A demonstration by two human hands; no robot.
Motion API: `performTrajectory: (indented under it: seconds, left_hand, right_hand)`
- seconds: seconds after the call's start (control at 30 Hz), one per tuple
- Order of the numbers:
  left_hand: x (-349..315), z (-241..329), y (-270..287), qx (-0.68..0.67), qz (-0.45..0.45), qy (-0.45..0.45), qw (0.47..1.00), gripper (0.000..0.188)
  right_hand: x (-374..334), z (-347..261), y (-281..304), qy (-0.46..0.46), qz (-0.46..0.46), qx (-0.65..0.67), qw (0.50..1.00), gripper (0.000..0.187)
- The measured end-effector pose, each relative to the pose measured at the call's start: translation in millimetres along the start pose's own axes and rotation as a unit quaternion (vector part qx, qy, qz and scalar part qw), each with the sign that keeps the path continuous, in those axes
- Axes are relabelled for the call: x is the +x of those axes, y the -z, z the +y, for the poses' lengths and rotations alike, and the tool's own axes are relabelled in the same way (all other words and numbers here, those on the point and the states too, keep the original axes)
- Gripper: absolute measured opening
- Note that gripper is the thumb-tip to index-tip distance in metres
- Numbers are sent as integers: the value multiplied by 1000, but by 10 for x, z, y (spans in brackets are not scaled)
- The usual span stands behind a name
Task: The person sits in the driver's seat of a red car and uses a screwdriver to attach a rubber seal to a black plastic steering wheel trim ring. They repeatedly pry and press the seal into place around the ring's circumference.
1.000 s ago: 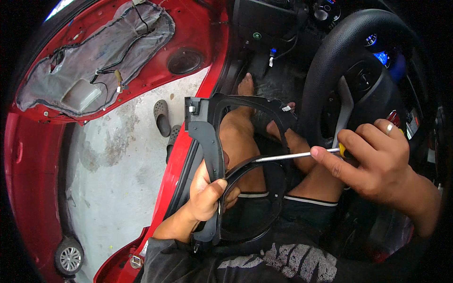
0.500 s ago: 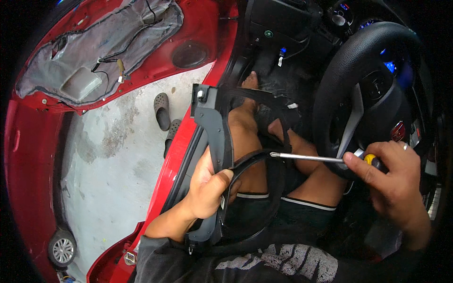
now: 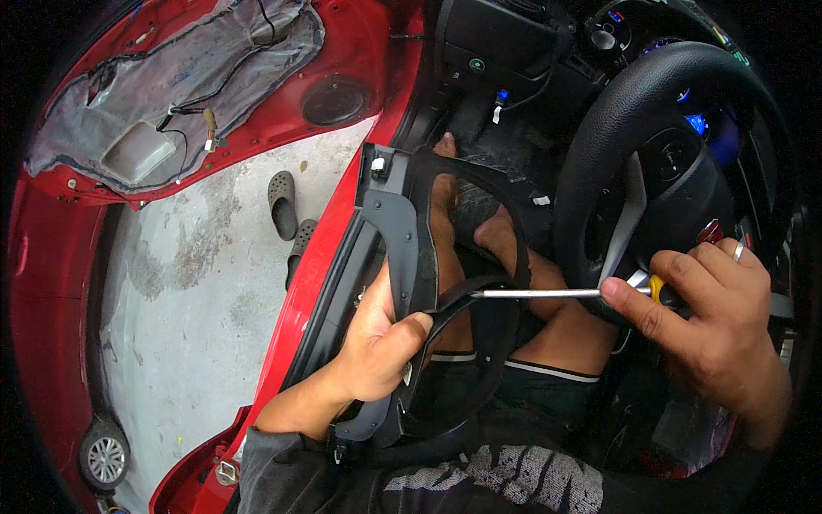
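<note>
My left hand [image 3: 381, 347] grips a dark plastic trim frame [image 3: 396, 231] by its long side, thumb pressed on top and fingers wrapped beneath. The frame has curved openings and is held upright above my lap, near the door sill. In my right hand [image 3: 715, 317] is a screwdriver [image 3: 544, 294] with a yellow and black handle, its forefinger laid along the steel shaft. The shaft points left, and its tip meets the frame's curved middle strip, just right of my left thumb. Whether a screw sits there is too small to tell.
A black steering wheel [image 3: 591, 163] stands close ahead of my right hand. The red car door [image 3: 377, 51] hangs open at the left, its inner panel off, with a loose wire connector [image 3: 210, 128]. Grey clogs [image 3: 281, 206] lie on the concrete floor outside the red sill [image 3: 300, 317].
The screwdriver has moved slightly left and its tip has come onto the frame's curved strip. The frame has turned a little, showing more of its face. The whole view has shifted slightly.
</note>
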State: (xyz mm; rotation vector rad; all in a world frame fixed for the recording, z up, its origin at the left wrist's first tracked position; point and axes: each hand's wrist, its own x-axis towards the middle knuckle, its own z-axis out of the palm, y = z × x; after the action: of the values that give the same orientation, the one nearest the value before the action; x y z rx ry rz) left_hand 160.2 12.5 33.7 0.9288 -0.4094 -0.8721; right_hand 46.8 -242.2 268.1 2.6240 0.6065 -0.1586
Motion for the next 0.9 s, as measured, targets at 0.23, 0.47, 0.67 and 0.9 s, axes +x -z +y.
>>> performTrajectory:
  seconds: [0.23, 0.47, 0.67, 0.9]
  left_hand:
    - [69, 16, -61, 49, 40, -5, 998, 38]
    - [82, -281, 370, -165, 121, 96, 974, 31]
    - [68, -348, 346, -151, 130, 64, 978, 34]
    - [-59, -108, 13, -92, 136, 20, 986, 46]
  right_hand:
    - [77, -16, 172, -6, -6, -29, 1000, 57]
    - [-69, -215, -177, -236, -8, 298, 925, 49]
    - [-59, -891, -895, -271, 53, 562, 780, 41]
    - [303, -1127, -1208, -288, 115, 687, 657, 42]
